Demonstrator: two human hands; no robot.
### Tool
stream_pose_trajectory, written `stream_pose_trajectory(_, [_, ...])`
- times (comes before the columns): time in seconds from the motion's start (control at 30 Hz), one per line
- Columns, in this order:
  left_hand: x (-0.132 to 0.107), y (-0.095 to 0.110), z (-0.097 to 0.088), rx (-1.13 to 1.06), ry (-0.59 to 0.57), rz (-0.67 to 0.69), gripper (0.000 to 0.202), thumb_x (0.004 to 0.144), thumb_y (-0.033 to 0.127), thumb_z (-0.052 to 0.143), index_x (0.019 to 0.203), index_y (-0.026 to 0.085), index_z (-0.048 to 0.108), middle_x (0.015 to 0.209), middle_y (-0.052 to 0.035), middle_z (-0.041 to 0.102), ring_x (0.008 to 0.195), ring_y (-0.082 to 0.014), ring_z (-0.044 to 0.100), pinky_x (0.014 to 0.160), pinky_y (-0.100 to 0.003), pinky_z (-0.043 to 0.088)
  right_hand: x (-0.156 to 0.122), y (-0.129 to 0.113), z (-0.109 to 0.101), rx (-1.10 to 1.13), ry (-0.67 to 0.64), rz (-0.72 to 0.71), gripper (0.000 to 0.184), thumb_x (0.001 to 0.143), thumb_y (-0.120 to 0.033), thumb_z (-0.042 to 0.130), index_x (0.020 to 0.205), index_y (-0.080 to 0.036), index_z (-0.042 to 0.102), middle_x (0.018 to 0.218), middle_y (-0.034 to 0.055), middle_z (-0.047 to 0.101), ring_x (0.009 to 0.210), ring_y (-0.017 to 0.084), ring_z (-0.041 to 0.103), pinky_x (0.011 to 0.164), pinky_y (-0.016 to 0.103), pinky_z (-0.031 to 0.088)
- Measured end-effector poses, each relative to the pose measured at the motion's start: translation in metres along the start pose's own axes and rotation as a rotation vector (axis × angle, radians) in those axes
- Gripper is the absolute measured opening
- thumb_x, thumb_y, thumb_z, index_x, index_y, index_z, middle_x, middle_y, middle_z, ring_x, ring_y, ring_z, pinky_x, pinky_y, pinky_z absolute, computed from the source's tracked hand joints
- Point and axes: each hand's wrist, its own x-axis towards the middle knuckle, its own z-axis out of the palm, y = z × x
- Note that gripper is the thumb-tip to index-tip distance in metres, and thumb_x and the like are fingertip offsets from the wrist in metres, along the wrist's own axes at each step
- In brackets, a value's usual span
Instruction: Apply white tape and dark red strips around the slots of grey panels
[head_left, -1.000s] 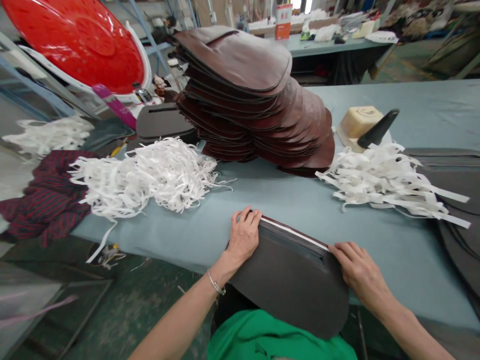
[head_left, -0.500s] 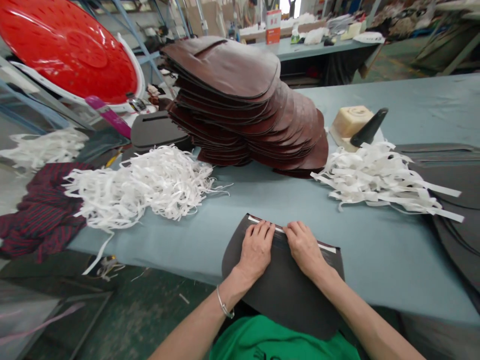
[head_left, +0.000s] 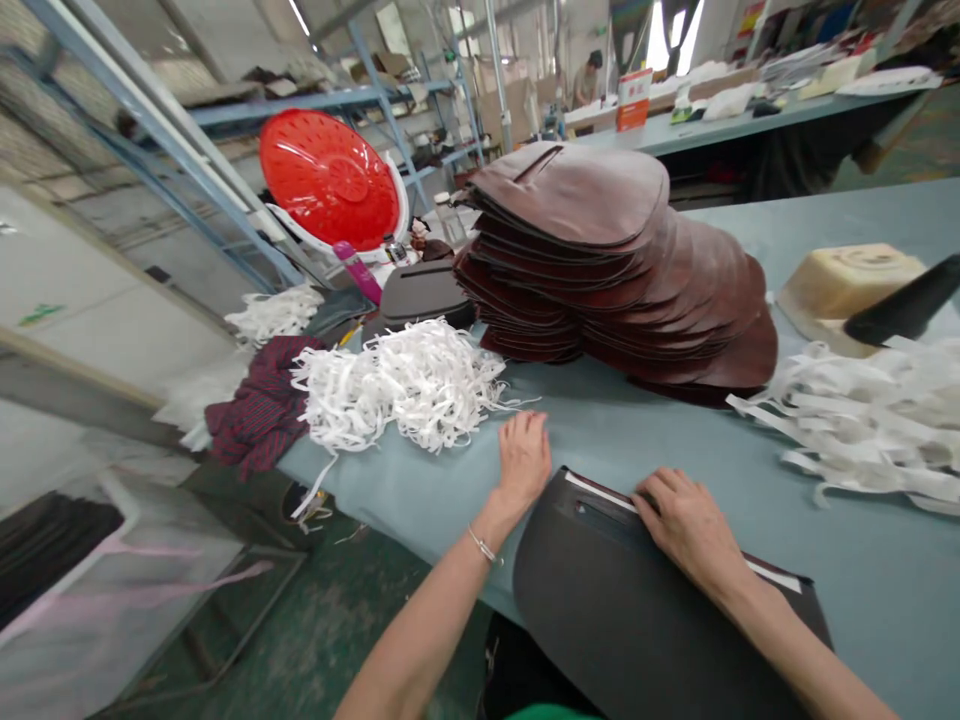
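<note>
A dark leather panel lies over the near table edge, dark backing up, with a white strip along its top edge. My right hand is at that edge, its fingers curled and closed on it. My left hand is off the panel, above the table to its left, close to a heap of thin white paper strips. Its fingers are bent and held together; whatever may be between the fingertips cannot be made out.
A tall stack of brown leather panels stands ahead. To the right are wider white strips, a cream block and a black tapered object. A red basin and checked cloth are left. A person is far behind.
My left hand has left the panel's top edge and moved left toward the thin strips. My right hand stays at the edge. The view has swung left.
</note>
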Motion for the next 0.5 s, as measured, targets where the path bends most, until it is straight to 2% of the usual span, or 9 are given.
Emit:
stream_pose_trajectory(0.07, [0.023, -0.026, 0.003, 0.092, 0.022, -0.055, 0.033, 0.087, 0.016, 0.046, 0.120, 0.017, 0.051, 0.122, -0.0123, 0.053, 0.112, -0.0259, 0.047, 0.093, -0.043, 0.036, 0.016, -0.011, 0.005, 0.062, -0.028, -0.009, 0.020, 0.091, -0.026, 0.043, 0.085, -0.019, 0.061, 0.084, 0.0053, 0.058, 0.080, 0.017, 0.054, 0.071, 0.028, 0.039])
stream_pose_trajectory(0.17, [0.040, -0.045, 0.007, 0.151, -0.021, -0.040, 0.019, 0.087, 0.020, 0.048, 0.102, 0.016, 0.059, 0.113, -0.0124, 0.057, 0.112, -0.0290, 0.047, 0.092, -0.047, 0.035, 0.039, -0.031, 0.010, 0.150, -0.047, 0.004, 0.021, 0.091, -0.023, 0.040, 0.097, -0.018, 0.060, 0.094, 0.0061, 0.059, 0.079, 0.015, 0.058, 0.070, 0.026, 0.043])
stream_pose_trajectory(0.23, [0.037, -0.043, 0.008, 0.132, -0.041, 0.005, 0.016, 0.090, 0.020, 0.045, 0.091, 0.018, 0.061, 0.103, -0.0091, 0.061, 0.109, -0.0262, 0.049, 0.094, -0.046, 0.033, 0.054, -0.044, 0.013, 0.183, -0.012, 0.016, 0.025, 0.091, -0.020, 0.039, 0.109, -0.017, 0.056, 0.106, 0.0082, 0.058, 0.086, 0.015, 0.059, 0.073, 0.025, 0.045])
stream_pose_trajectory(0.33, [0.020, -0.031, 0.010, 0.025, -0.035, 0.097, 0.019, 0.093, 0.022, 0.040, 0.094, 0.020, 0.059, 0.101, -0.0053, 0.062, 0.109, -0.0209, 0.049, 0.098, -0.042, 0.030, 0.074, -0.057, 0.016, 0.202, 0.038, -0.003, 0.038, 0.089, -0.013, 0.037, 0.126, -0.017, 0.046, 0.127, 0.0119, 0.048, 0.100, 0.017, 0.058, 0.079, 0.026, 0.047])
stream_pose_trajectory(0.43, [0.006, -0.023, 0.012, -0.087, -0.031, 0.127, 0.020, 0.094, 0.022, 0.038, 0.095, 0.020, 0.058, 0.099, -0.0036, 0.063, 0.104, -0.0177, 0.052, 0.097, -0.039, 0.030, 0.095, -0.067, 0.023, 0.190, -0.050, -0.008, 0.050, 0.087, -0.007, 0.034, 0.135, -0.019, 0.038, 0.140, 0.0135, 0.037, 0.104, 0.018, 0.058, 0.081, 0.027, 0.046])
stream_pose_trajectory(0.5, [0.004, -0.023, 0.013, -0.104, -0.011, 0.093, 0.020, 0.094, 0.021, 0.037, 0.096, 0.020, 0.057, 0.098, -0.0036, 0.063, 0.101, -0.0170, 0.053, 0.096, -0.038, 0.031, 0.111, -0.073, 0.029, 0.181, -0.116, 0.012, 0.052, 0.085, -0.006, 0.034, 0.136, -0.019, 0.037, 0.140, 0.0138, 0.037, 0.101, 0.018, 0.059, 0.080, 0.027, 0.046])
